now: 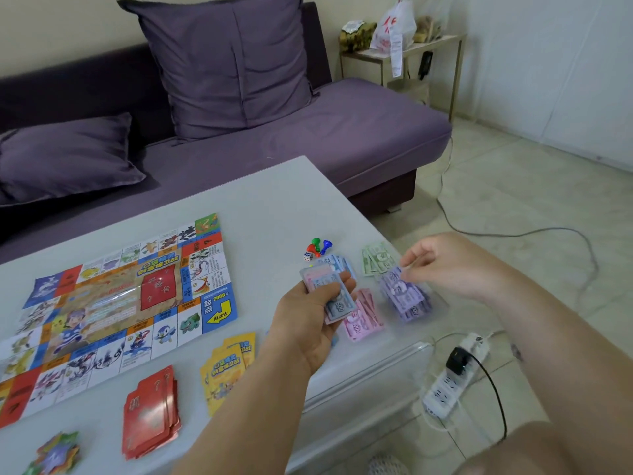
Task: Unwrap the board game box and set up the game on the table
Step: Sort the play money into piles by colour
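Table (267, 200) rundown, L to R. Star cards (56, 454) sit at the near-left corner, at 7 o'clock from the board (113, 303), which lies flat and unfolded on the left half. Red cards (152, 416) are stacked just off the board's near edge, at 5 o'clock from its middle. Yellow cards (227, 365) are fanned a bit, at 2 o'clock from the red ones.

Left hand (308, 323) is over mid-table, fingers and thumb wrapped round a wad of bills (337, 305), blue and pink mixed. At 12 o'clock from it are the pawns (317, 246) in a clump w/ the die (307, 257) touching them. Blue bills (337, 262) lie just beside those, partly hidden by the wad. Pink bills (363, 320) lie at 3 o'clock from the left hand, and purple bills (406, 298) right next to them. Green bills (376, 260) are at 11 o'clock from the purple.

Right hand (442, 265) is curled, thumb and index pinching the far edge of the purple bills, tho that pile is blurry.

Power strip (452, 382) is on the floor at 4 o'clock from the table. Sofa (342, 132) sits behind, at 12.
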